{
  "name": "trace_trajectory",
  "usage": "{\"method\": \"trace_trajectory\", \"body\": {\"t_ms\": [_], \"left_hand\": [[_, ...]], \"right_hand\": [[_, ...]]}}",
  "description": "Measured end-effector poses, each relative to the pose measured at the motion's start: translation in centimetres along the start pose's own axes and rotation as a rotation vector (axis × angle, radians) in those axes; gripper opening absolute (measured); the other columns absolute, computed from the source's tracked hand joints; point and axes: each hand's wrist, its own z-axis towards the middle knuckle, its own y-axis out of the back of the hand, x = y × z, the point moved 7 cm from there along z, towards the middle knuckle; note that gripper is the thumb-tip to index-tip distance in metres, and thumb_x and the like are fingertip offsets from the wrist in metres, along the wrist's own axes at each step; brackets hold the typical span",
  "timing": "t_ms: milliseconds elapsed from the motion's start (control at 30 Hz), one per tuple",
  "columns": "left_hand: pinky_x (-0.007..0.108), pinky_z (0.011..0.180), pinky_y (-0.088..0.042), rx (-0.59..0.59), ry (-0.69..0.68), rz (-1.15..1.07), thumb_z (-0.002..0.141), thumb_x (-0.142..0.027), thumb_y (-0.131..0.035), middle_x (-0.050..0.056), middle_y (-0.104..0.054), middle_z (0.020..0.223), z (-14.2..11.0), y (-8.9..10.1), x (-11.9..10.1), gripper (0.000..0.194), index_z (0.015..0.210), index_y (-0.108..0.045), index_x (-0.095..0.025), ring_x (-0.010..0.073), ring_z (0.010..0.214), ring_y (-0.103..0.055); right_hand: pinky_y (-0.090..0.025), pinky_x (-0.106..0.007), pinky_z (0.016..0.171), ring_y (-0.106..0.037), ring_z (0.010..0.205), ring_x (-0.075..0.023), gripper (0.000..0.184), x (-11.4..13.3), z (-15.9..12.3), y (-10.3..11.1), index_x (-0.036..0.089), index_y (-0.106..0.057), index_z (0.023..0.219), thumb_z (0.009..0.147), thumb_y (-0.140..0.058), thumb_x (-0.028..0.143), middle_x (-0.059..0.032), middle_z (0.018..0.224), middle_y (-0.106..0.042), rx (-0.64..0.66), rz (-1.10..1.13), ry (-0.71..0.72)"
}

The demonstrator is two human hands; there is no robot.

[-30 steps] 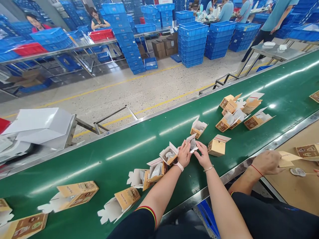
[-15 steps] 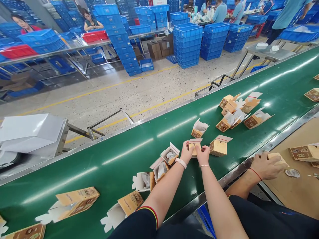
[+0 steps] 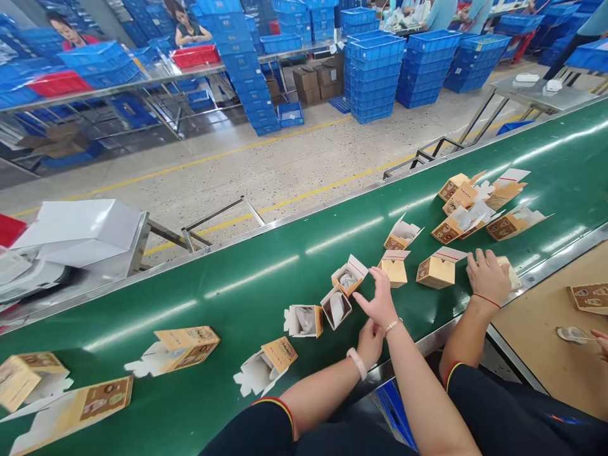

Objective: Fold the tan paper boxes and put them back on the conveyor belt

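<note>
My right hand (image 3: 380, 297), fingers spread, reaches over the green conveyor belt with nothing in it. Its thumb is close to an open small carton (image 3: 349, 276) with a grey-white wrapped item inside. Just beyond the fingertips stands a tan carton (image 3: 394, 272) with its lid flap raised. My left hand (image 3: 370, 342) is low beside my right wrist, near the belt's front edge, its fingers partly hidden. Left of both hands are a carton with a white wrapped item (image 3: 336, 308) and another open carton on its side (image 3: 304, 320).
A co-worker's hand (image 3: 489, 275) is on a pale carton (image 3: 512, 272) at the belt's right edge. More cartons (image 3: 270, 364) lie along the green belt (image 3: 228, 329). Farther off are stacked blue crates (image 3: 375, 76) and a steel table (image 3: 536, 95).
I have let go of the tan carton, which stands on the belt with its flap up. Both hands moved back towards me, the right one opening. The co-worker's hand carried a carton onto the belt.
</note>
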Motion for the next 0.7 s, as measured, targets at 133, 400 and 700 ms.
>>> {"method": "trace_trajectory", "body": {"t_ms": [133,400,700], "left_hand": [[0.028,0.066,-0.045,0.19,0.042,0.202,0.076,-0.019,-0.057,0.001,-0.061,0.067,-5.0,1.5,3.0,0.005,0.071,-0.059,-0.017,0.0141,0.065,-0.054],[0.041,0.087,-0.05,-0.087,-0.534,0.343,0.082,-0.031,-0.055,0.016,-0.059,0.12,-3.7,7.6,-3.5,0.039,0.118,-0.055,-0.017,0.0259,0.112,-0.057],[0.054,0.102,-0.039,0.406,-0.903,0.7,0.087,-0.034,-0.049,0.01,-0.065,0.121,-2.0,5.7,-4.7,0.031,0.114,-0.064,-0.028,0.0292,0.132,-0.043]], "right_hand": [[-0.035,-0.059,0.101,-0.035,0.128,-0.0397,0.038,1.7,2.5,0.3,0.026,-0.065,0.098,0.062,-0.074,0.035,-0.012,0.131,-0.044,0.164,-0.175,0.057],[-0.046,-0.051,0.092,-0.048,0.12,-0.0331,0.034,-0.6,-0.5,9.6,0.028,-0.061,0.104,0.076,-0.062,0.048,-0.0107,0.127,-0.048,-0.037,-0.154,-0.011],[-0.037,-0.06,0.101,-0.044,0.127,-0.0371,0.052,-3.7,-13.4,3.1,0.024,-0.067,0.103,0.078,-0.051,0.067,-0.0131,0.132,-0.049,-0.039,-0.04,-0.003]]}}
